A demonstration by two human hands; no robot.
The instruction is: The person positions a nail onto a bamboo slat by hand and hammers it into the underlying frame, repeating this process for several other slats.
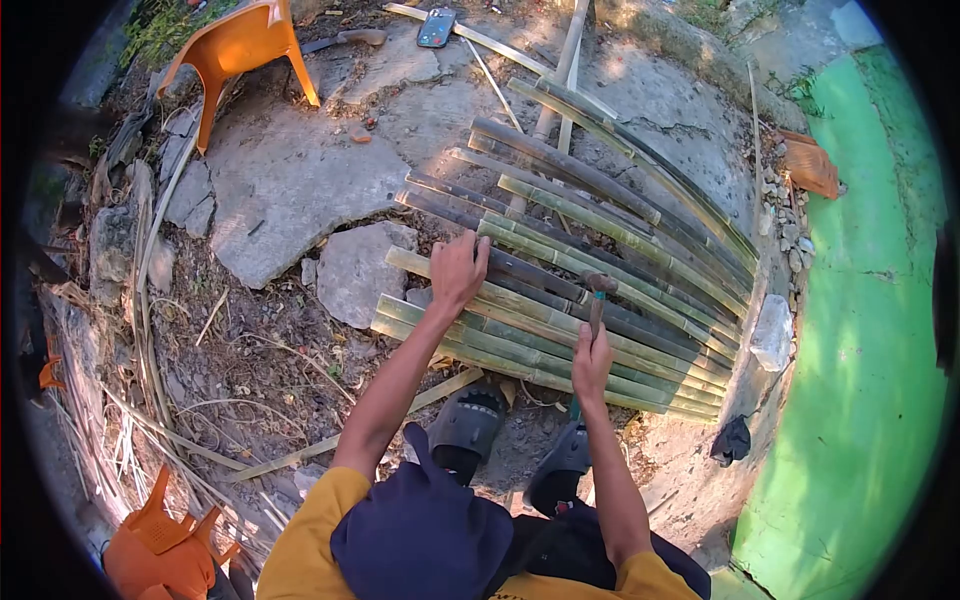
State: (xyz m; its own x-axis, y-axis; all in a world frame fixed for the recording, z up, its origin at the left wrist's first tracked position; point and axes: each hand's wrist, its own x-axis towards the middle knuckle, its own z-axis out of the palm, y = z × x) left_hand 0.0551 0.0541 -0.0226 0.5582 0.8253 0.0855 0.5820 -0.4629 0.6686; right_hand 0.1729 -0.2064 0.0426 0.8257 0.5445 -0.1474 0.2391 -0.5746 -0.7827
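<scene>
My right hand is wrapped round the handle of a hammer, its head over the middle of a row of bamboo poles. Toward the left ends of the poles, my left hand is closed with its fingertips down at the bamboo; I cannot tell what they pinch. Green and dark poles lie side by side, fanning out to the left and drawing closer together at the right. Their ends nearest my left hand are uneven.
My shoes stand just below the poles. An orange plastic chair, a large knife and a phone are at the top. A white stone block sits by the green floor. Another orange chair is at lower left.
</scene>
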